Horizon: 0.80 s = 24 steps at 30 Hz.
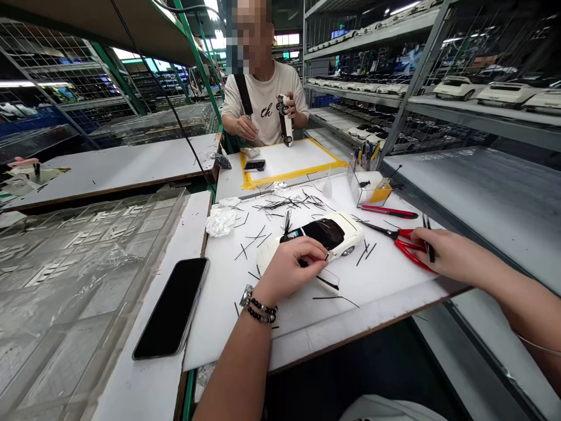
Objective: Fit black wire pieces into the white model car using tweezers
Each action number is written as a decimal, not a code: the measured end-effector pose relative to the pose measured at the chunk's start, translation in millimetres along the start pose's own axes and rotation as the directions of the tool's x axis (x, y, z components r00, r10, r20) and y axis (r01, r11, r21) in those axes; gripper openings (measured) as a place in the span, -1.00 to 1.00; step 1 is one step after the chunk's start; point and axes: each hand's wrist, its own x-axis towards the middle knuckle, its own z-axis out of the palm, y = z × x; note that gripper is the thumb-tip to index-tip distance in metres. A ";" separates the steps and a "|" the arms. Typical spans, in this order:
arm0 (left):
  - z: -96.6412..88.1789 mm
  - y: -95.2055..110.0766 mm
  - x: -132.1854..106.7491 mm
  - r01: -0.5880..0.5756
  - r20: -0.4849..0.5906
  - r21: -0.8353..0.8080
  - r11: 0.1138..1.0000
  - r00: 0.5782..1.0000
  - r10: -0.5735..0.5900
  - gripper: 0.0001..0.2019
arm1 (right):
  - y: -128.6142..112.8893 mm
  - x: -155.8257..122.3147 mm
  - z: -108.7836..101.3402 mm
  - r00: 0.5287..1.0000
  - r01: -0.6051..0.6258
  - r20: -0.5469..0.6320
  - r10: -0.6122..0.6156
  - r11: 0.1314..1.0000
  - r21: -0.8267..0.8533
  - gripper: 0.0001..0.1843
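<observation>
A white model car with a dark interior sits on the white work surface. My left hand lies over its near side, thumb and fingers closed at the cabin edge. Beneath those fingers a clear, black-edged panel sticks out, perhaps an open door. My right hand has dark tweezers between its fingers. It is also at the red handles of a pair of scissors, whose blades point left toward the car. Whether it grips the handles is partly hidden.
Thin black strips are scattered around the car. Crumpled white wrap, a red cutter knife and a clear tool box lie beyond. A phone is at left. Opposite, a person holds another model car. Shelves stand right.
</observation>
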 end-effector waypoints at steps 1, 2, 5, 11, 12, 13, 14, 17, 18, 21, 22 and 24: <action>-0.4 0.1 0.1 0.000 -0.005 0.005 1.000 1.000 0.000 -0.93 | 4.6 3.0 1.0 0.998 0.044 0.035 -0.044 0.999 0.006 -0.93; -0.8 0.1 0.1 0.001 -0.010 0.007 1.000 1.000 -0.001 -0.94 | 7.4 6.6 2.0 0.995 0.081 0.057 -0.081 0.997 0.010 -0.91; -2.3 -1.0 -0.2 0.008 -0.014 -0.013 1.000 1.000 -0.008 -0.94 | 9.6 19.4 2.7 0.987 0.095 0.137 -0.090 0.995 -0.032 -0.77; -3.6 -6.3 -2.4 0.107 -0.018 -0.172 0.979 0.994 -0.111 -0.90 | 13.8 18.6 -1.5 0.980 0.103 0.171 -0.103 0.995 0.009 -0.90; -3.7 -6.6 -2.6 0.133 -0.011 -0.213 0.968 0.990 -0.138 -0.88 | 14.7 12.5 -1.6 0.986 0.095 0.133 -0.101 0.994 0.045 -0.88; -3.7 -6.7 -2.7 0.158 0.000 -0.251 0.955 0.987 -0.163 -0.88 | 15.2 5.4 -1.5 0.992 0.089 0.085 -0.096 0.993 0.082 -0.84; -3.9 -6.6 -2.7 0.180 0.010 -0.285 0.942 0.983 -0.185 -0.87 | 15.3 -2.4 -1.4 0.996 0.085 0.032 -0.089 0.991 0.107 -0.82; -4.7 -5.8 -2.1 0.230 0.039 -0.329 0.916 0.972 -0.230 -0.87 | 14.2 -24.6 -2.0 0.991 0.099 -0.096 -0.092 0.992 0.073 -0.85; -5.0 -5.6 -1.9 0.243 0.050 -0.331 0.912 0.969 -0.241 -0.87 | 14.1 -30.5 -2.7 0.989 0.099 -0.113 -0.094 0.994 0.039 -0.87; -5.5 -5.1 -2.0 0.278 0.078 -0.341 0.898 0.960 -0.268 -0.87 | 15.5 -43.4 -7.1 0.994 0.048 -0.096 -0.048 0.999 -0.001 -0.86; -5.6 -4.8 -2.3 0.287 0.084 -0.347 0.893 0.958 -0.275 -0.87 | 16.2 -47.0 -9.2 0.997 0.020 -0.077 -0.019 1.000 0.016 -0.86; -5.8 -4.1 -2.9 0.296 0.088 -0.352 0.888 0.955 -0.284 -0.86 | 16.6 -54.8 -14.1 0.999 -0.012 -0.046 0.017 0.995 0.101 -0.83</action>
